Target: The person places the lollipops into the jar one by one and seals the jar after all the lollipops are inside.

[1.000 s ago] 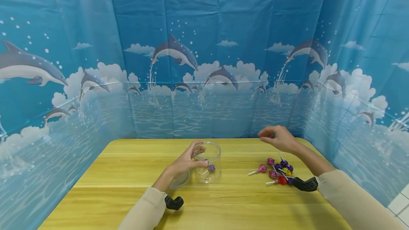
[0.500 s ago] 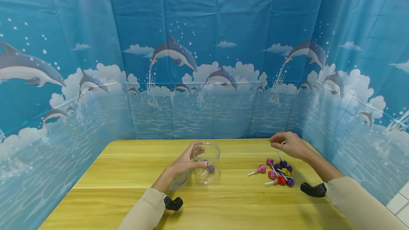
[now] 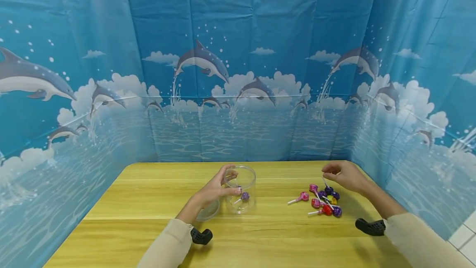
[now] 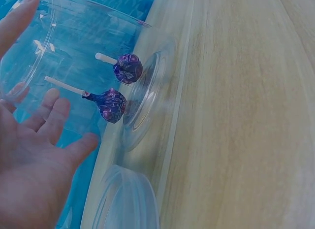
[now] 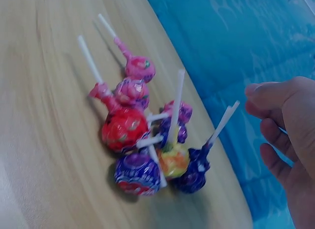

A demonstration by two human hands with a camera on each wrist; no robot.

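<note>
My left hand (image 3: 215, 191) holds a clear plastic jar (image 3: 250, 183), thumb and fingers spread round its near left side. The jar stands upright without its lid. Two purple-wrapped lollipops, one (image 4: 112, 106) beside the other (image 4: 128, 68), lie at its bottom, sticks pointing up toward the mouth. On the right, my right hand (image 3: 346, 175) hovers over a loose pile of lollipops, fingers loosely bent with nothing in them. Its fingertips (image 5: 253, 91) are close to the upright white stick of a purple lollipop (image 5: 192, 177). Red, yellow, pink and purple wrappers show in the pile.
A clear round lid (image 4: 129, 199) lies on the table just left of the jar, partly behind my left hand. One pink lollipop (image 3: 304, 196) lies slightly apart, left of the pile. A blue dolphin-print curtain (image 3: 238, 131) hangs behind the wooden table (image 3: 260, 239).
My right hand has moved right and down, from above and left of the pile to the stick at its back. The left hand and jar have stayed in place.
</note>
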